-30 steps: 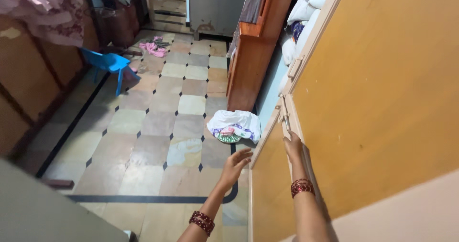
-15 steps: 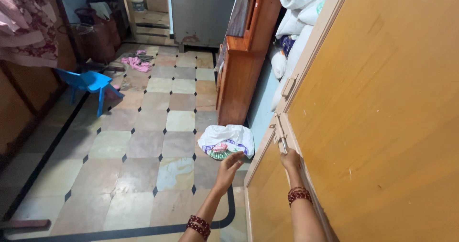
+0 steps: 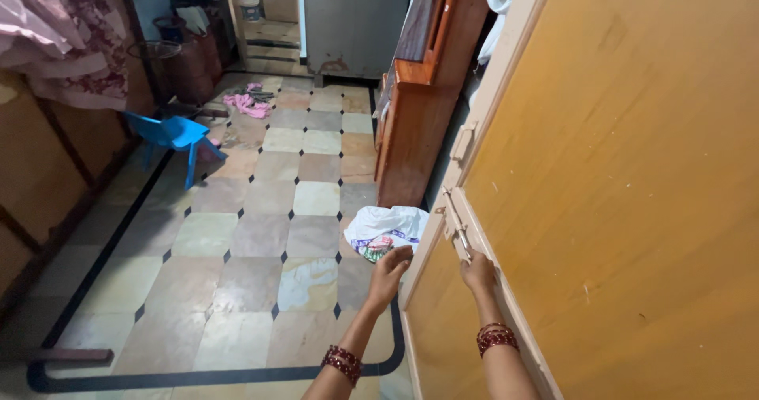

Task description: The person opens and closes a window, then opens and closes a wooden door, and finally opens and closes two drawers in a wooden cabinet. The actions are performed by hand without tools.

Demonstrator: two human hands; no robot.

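Note:
My right hand (image 3: 477, 273) grips the metal sliding bolt (image 3: 457, 229) on the yellow wooden door (image 3: 617, 171) at the right. My left hand (image 3: 389, 272) hovers with fingers apart by the door's left edge, close to a white plastic bag (image 3: 385, 228) with coloured print that lies on the tiled floor (image 3: 261, 234). Both wrists wear red bangles. The bag sits at the foot of a brown wooden cabinet (image 3: 419, 107).
A blue plastic chair (image 3: 175, 133) stands at the left by a wooden wall. Pink cloth (image 3: 247, 103) lies on the floor further back. A grey metal cupboard (image 3: 352, 20) is at the far end, and patterned pink fabric (image 3: 63, 36) hangs top left.
The door has swung further towards the cabinet, narrowing the gap and hiding more of the white bundles behind it. My right hand stays on the bolt; my left hand rose closer to the door edge.

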